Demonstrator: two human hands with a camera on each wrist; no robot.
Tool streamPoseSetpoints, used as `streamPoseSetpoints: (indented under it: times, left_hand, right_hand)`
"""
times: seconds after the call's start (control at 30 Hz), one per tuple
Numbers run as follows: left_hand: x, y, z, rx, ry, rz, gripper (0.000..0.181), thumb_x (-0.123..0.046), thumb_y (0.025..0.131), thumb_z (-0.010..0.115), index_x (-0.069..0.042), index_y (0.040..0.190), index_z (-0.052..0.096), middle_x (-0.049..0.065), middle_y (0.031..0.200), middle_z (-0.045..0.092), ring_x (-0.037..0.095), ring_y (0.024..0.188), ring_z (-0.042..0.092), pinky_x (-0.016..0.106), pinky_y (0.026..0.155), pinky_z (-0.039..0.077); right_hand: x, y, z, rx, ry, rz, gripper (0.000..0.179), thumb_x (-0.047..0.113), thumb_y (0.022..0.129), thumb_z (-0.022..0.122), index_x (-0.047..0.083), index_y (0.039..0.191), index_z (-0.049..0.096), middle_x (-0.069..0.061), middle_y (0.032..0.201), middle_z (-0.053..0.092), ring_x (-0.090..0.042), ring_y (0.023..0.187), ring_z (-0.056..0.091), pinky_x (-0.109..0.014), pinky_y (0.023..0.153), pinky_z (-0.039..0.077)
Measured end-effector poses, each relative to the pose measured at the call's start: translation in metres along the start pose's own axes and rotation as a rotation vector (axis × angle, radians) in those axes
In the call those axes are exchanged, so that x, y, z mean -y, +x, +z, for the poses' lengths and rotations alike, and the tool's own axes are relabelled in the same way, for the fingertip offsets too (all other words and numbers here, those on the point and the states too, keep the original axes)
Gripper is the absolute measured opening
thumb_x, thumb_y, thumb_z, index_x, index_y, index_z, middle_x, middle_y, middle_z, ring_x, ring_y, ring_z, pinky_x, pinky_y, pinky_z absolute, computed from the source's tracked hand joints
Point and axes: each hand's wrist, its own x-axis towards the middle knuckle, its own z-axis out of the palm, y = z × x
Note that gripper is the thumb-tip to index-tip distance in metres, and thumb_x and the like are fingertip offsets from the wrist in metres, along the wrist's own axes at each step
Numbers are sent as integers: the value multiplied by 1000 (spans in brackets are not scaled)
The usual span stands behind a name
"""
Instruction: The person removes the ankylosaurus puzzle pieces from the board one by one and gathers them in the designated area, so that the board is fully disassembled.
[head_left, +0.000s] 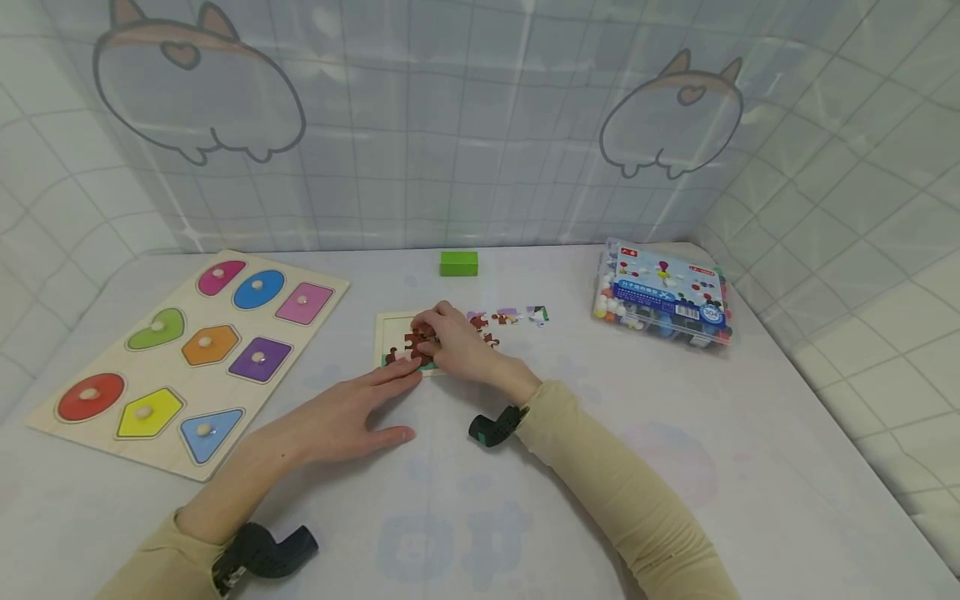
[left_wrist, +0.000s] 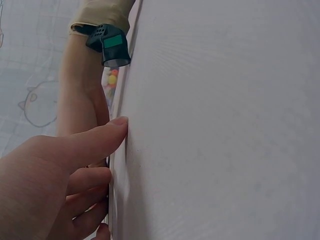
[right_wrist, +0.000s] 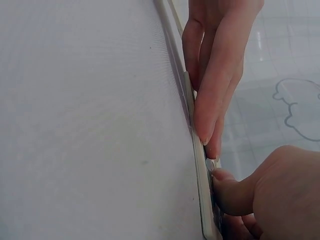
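Note:
A small jigsaw puzzle tray (head_left: 379,331) with a pale wooden rim lies mid-table, brown pieces (head_left: 415,343) showing inside it. My left hand (head_left: 348,417) rests flat with its fingers straight, fingertips at the tray's near edge and thumb spread on the table. Over the tray, my right hand (head_left: 467,348) has its thumb and curled fingers around a brown puzzle piece, mostly hidden by the hand. In the right wrist view the right thumb (right_wrist: 232,192) bears down just inside the tray rim, beside the left fingertips.
Loose puzzle pieces (head_left: 537,315) lie right of the tray. Behind stands a green block (head_left: 459,264). A wooden shape board (head_left: 206,392) with knobbed coloured shapes lies left, and a clear case (head_left: 663,293) of colourful parts lies right. Tile-patterned curtains (head_left: 450,125) line the table's back.

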Motion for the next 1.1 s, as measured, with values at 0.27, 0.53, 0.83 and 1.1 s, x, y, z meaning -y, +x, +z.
streamPoseSetpoints:
  times: [0.27,0.53,0.83,1.1]
  left_hand:
    - [1,1,0,7,-4,8,76,-48,92,67,-15,154,40,6,164,29,33,146,37,56,112,39]
    - [1,1,0,7,-5,11,75,-48,92,67,-15,154,40,6,164,30,33,146,37,56,112,39]
    - [1,2,0,5,3,19,75,-47,92,67,-14,154,40,7,164,30,33,146,36,55,113,38]
    - [1,1,-1,6,3,7,76,-46,92,68,-14,155,39,8,163,31,35,146,37,57,111,39]
  right_hand:
    - [-1,0,1,-2,13,-8,29,10,99,61,4,127,60,-11,116,54,-22,109,54,-32,98,47]
    - [-2,0,1,4,17,15,30,11,99,61,6,129,60,-10,116,54,-21,107,54,-31,96,48]
    - [-4,1,2,-11,45,-22,28,8,99,61,7,126,57,-8,114,56,-20,107,53,-31,94,47]
    - [-3,1,0,-6,70,-27,37,8,98,62,8,135,57,-9,114,56,-20,105,56,-30,92,49]
